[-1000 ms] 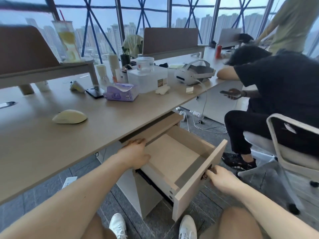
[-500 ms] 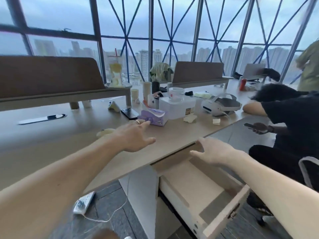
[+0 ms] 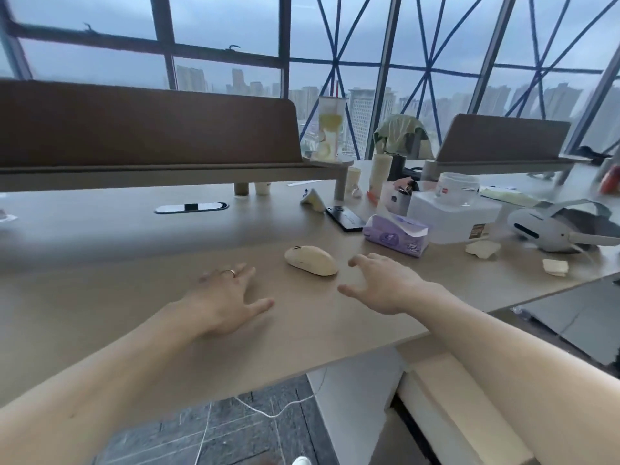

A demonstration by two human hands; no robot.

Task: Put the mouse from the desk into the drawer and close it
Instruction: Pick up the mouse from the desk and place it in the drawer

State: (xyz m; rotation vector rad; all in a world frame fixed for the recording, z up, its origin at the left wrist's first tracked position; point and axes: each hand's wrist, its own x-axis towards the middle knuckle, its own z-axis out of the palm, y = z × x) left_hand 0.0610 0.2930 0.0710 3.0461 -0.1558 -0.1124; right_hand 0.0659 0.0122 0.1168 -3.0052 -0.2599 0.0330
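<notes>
We see the cream computer mouse (image 3: 311, 260) lying on the wooden desk (image 3: 100, 297), free of both hands. Our right hand (image 3: 385, 285) hovers just right of the mouse, fingers spread and curled, holding nothing. Our left hand (image 3: 228, 297) lies flat on the desk just left of the mouse, fingers splayed, a ring (image 3: 230, 272) on one finger. A purple tissue pack (image 3: 396, 235) sits beyond the mouse to its right, a black phone (image 3: 345, 219) behind it. The open drawer (image 3: 453, 407) shows below the desk edge, well right of the mouse.
</notes>
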